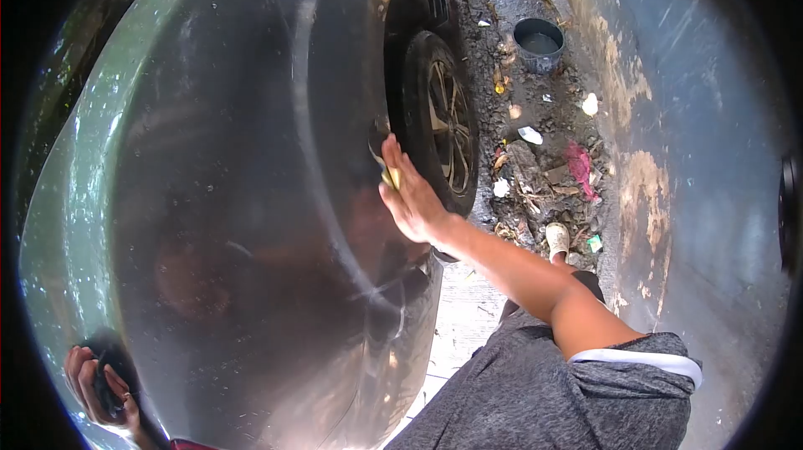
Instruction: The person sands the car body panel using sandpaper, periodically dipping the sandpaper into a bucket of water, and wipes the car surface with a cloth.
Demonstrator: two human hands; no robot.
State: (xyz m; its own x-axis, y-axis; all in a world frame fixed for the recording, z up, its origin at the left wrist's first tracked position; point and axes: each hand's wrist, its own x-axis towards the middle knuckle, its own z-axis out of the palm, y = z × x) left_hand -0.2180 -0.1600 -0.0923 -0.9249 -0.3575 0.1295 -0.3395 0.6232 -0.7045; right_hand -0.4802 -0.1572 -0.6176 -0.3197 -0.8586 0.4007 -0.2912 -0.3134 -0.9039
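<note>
My right hand [411, 199] lies against the dark car's fender [347, 99], just above the front wheel [447, 120]. Its fingers are stretched out and close together over a thin yellow sponge-like pad [391, 176], which is mostly hidden under the palm. At the lower left edge, my left hand [96, 383] rests on the car body with bent fingers around something dark. What that dark thing is, I cannot make out. Droplets and pale streaks mark the broad dark panel [217, 157] between the two hands.
A dark bucket [539, 44] holding liquid stands on muddy ground beyond the wheel. Litter and a crumpled pink wrapper [580, 170] lie along the narrow strip. A worn, peeling blue-grey wall [711, 157] runs along the right. One shoe [558, 239] shows below my shirt.
</note>
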